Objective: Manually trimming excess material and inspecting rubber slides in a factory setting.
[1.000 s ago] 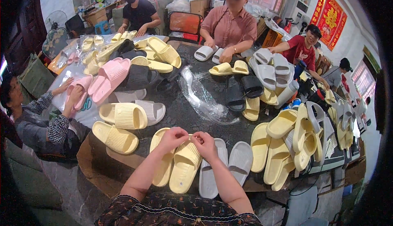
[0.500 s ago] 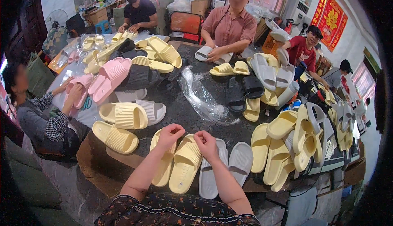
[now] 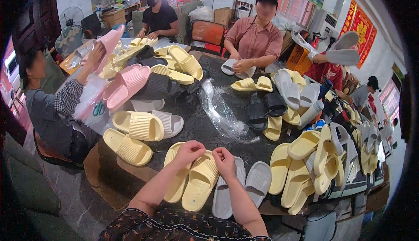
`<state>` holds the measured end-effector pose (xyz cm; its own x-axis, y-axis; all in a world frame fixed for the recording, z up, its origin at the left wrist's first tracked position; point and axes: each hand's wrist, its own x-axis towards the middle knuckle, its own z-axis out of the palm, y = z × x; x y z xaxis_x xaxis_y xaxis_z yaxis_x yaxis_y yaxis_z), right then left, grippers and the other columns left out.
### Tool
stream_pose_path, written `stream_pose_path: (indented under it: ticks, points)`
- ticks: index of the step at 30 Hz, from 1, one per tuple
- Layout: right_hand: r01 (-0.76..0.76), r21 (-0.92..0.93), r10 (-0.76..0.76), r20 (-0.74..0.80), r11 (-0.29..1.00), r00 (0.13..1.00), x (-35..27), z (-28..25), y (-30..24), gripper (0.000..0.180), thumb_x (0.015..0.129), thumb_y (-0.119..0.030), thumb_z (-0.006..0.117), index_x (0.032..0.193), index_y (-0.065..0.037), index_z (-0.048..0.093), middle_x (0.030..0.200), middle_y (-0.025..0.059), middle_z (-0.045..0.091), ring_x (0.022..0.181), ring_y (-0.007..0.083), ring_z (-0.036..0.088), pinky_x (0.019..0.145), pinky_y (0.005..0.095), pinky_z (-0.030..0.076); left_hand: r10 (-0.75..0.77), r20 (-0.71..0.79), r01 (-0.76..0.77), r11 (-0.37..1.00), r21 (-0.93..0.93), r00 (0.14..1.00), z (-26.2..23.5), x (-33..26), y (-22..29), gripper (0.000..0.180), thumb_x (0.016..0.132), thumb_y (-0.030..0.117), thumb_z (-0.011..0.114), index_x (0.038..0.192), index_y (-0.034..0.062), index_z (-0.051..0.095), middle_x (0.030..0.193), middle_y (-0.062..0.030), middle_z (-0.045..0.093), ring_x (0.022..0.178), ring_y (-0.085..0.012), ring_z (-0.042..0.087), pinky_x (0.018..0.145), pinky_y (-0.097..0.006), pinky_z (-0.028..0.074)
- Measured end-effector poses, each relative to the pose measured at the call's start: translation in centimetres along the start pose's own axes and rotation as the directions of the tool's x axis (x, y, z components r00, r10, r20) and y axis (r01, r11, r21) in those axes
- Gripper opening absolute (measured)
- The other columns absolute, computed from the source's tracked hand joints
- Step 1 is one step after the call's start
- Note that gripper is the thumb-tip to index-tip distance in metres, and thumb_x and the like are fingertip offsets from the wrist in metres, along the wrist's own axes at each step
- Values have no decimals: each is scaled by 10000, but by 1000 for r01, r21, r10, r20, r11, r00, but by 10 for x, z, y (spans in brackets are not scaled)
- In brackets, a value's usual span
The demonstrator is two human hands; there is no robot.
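My left hand (image 3: 190, 152) is closed in a pinch above the toe ends of a pair of yellow slides. Beside it, my right hand (image 3: 224, 162) is pinched too, near the right-hand slide's toe strap. Whatever the fingertips hold is too small to make out. The right yellow slide (image 3: 200, 184) lies sole down, toe away from me; the left yellow slide (image 3: 176, 182) is partly covered by my left forearm. Close to my right forearm lies a grey slide (image 3: 224, 197), partly hidden by it, with another grey slide (image 3: 258, 179) alongside.
Yellow slides (image 3: 139, 125) lie to the left, with pink slides (image 3: 126, 86) beyond. Crumpled clear plastic (image 3: 224, 114) rests mid-table. Slides are heaped at right (image 3: 301, 166). Co-workers sit around the table; one at left lifts a pink slide (image 3: 109, 44), and grey slides (image 3: 345, 51) are raised at far right.
My hands stay pinched over the yellow slides while the view shifts slightly. The left co-worker has raised a pink slide off the table. Grey slides at the far right have moved rightward.
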<state>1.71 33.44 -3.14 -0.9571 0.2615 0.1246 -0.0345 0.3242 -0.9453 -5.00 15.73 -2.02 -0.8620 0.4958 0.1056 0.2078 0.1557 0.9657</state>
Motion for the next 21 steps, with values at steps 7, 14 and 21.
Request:
stream_pose_path:
  ticks: [7, 14, 21]
  points:
    - [13, 2, -13, 42, 1000, 999, 0, -2, -7, 121, 885, -131, 650, 917, -16, 635, 704, -44, 577, 632, 17, 483, 571, 194, 406, -9, 9, 9, 1000, -18, 1000, -2, 3, 1, 120, 846, 112, 681, 912, 12, 668, 848, -21, 649, 792, -86, 611, 712, -234, 495]
    - [-30, 127, 31, -1, 991, 1000, 2, 2, -2, 154, 877, -170, 668, 902, -20, 643, 681, -7, 604, 617, 39, 525, 570, 218, 432, -67, -62, 54, 980, -194, 996, -5, 3, -8, 139, 848, 146, 704, 932, 37, 683, 833, 24, 652, 747, -40, 561, 679, -211, 465]
    - [-23, 60, 24, -17, 998, 1000, 2, -4, 5, 173, 880, -207, 654, 949, -48, 656, 774, 49, 657, 706, 105, 602, 650, 264, 480, -4, -107, -19, 977, -211, 994, 1, 10, -5, 146, 835, 127, 709, 945, 33, 687, 839, -2, 669, 775, -60, 601, 705, -227, 493]
